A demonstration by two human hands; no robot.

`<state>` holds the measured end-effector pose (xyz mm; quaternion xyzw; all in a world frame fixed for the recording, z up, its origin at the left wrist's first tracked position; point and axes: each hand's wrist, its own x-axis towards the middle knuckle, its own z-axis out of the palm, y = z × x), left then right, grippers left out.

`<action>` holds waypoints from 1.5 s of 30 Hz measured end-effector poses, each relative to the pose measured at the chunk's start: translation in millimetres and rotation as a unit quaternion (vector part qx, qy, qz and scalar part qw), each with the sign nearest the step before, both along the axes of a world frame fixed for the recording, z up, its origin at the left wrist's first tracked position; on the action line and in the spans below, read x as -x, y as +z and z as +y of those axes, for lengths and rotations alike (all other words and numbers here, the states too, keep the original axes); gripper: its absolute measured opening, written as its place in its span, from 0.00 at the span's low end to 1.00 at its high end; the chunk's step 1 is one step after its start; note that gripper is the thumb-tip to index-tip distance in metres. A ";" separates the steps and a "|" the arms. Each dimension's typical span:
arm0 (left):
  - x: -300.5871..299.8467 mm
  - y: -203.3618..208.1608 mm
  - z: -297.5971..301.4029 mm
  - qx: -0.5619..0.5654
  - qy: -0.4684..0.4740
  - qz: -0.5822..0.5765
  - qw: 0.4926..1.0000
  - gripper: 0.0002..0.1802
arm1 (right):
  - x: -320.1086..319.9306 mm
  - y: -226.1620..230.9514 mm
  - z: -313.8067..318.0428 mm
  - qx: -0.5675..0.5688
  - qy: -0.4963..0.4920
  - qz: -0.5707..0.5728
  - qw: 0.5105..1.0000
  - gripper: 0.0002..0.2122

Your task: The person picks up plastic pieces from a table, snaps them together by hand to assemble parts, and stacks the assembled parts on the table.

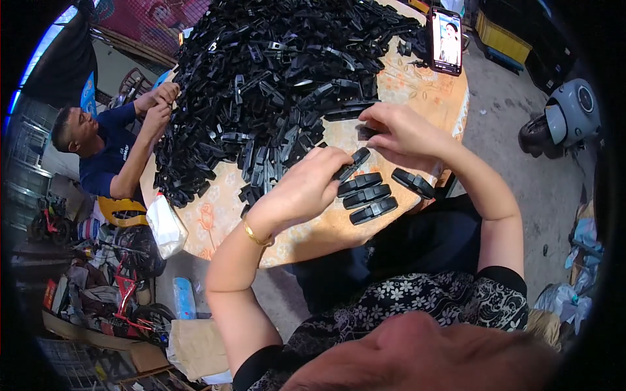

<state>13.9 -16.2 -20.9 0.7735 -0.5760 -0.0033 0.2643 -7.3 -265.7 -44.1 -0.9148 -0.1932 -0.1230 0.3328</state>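
My left hand (pixel 312 179), with a gold bracelet at its wrist, is closed on one end of a long black plastic piece (pixel 354 163). Just right of it, the thumb and fingers of my right hand (pixel 403 133) pinch a small dark piece (pixel 366 133), partly hidden by the fingers. Below my hands, three black oblong plastic pieces (pixel 366 196) lie side by side near the table's front edge. A similar oblong piece (pixel 413 183) rests alone to their right. Beyond my right fingers lie longer black strips (pixel 349 111).
A large heap of black plastic parts (pixel 274 72) covers much of the round, flower-patterned table (pixel 424 88). A phone (pixel 446 40) stands upright at the far right. A white pouch (pixel 167 226) sits at the left edge, where another person (pixel 107 146) handles parts. A scooter (pixel 570 117) stands right.
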 end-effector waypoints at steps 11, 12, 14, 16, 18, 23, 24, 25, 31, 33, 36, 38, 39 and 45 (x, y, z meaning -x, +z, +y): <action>17.0 -5.8 -24.3 0.022 0.175 0.152 0.973 0.14 | 13.9 22.0 2.0 0.121 0.001 0.082 0.989 0.11; 18.4 -4.4 -26.5 0.002 0.185 0.201 0.962 0.14 | 15.9 24.0 1.5 0.163 0.016 0.104 0.981 0.11; 11.3 -18.4 -25.7 0.065 0.142 0.136 0.978 0.16 | 18.1 23.6 -1.6 0.163 0.029 0.092 0.982 0.11; 5.2 -17.1 -26.7 -0.019 0.093 0.084 0.992 0.17 | 15.6 20.3 -6.6 0.154 0.035 0.086 0.984 0.11; 2.6 -15.7 -26.0 -0.006 0.094 0.042 0.995 0.17 | 15.2 22.0 -6.7 0.140 0.015 0.094 0.986 0.11; -3.1 -13.1 -27.3 0.013 0.100 -0.028 0.995 0.15 | 10.4 14.7 -13.2 0.050 -0.007 0.003 0.999 0.12; -4.4 -13.7 -27.5 -0.005 0.113 -0.020 0.993 0.15 | 10.7 15.6 -12.4 0.050 -0.005 0.004 0.999 0.12; -5.3 -14.7 -28.1 -0.006 0.114 -0.020 0.993 0.15 | 12.2 18.0 -10.8 0.030 0.037 0.020 0.999 0.12; -8.1 -20.4 -24.4 0.052 0.164 0.016 0.985 0.14 | 17.0 8.1 0.1 0.129 0.089 -0.015 0.988 0.09; -12.8 -21.0 -14.2 0.042 0.190 -0.024 0.981 0.12 | 18.8 9.8 0.6 0.122 0.081 -0.025 0.989 0.10; -12.7 -17.0 -7.1 0.008 0.191 0.006 0.982 0.11 | 19.5 14.1 1.1 0.093 0.067 -0.027 0.993 0.10; -8.6 -18.3 -11.1 0.019 0.186 0.010 0.982 0.10 | 19.2 13.6 3.3 0.072 0.061 -0.018 0.995 0.09; -7.7 -19.0 -14.1 0.031 0.178 0.013 0.984 0.10 | 17.6 11.7 4.6 0.098 0.068 -0.034 0.992 0.09; -6.7 -20.1 -12.7 0.034 0.198 0.022 0.979 0.11 | 15.5 20.1 -1.4 0.159 0.092 -0.022 0.983 0.10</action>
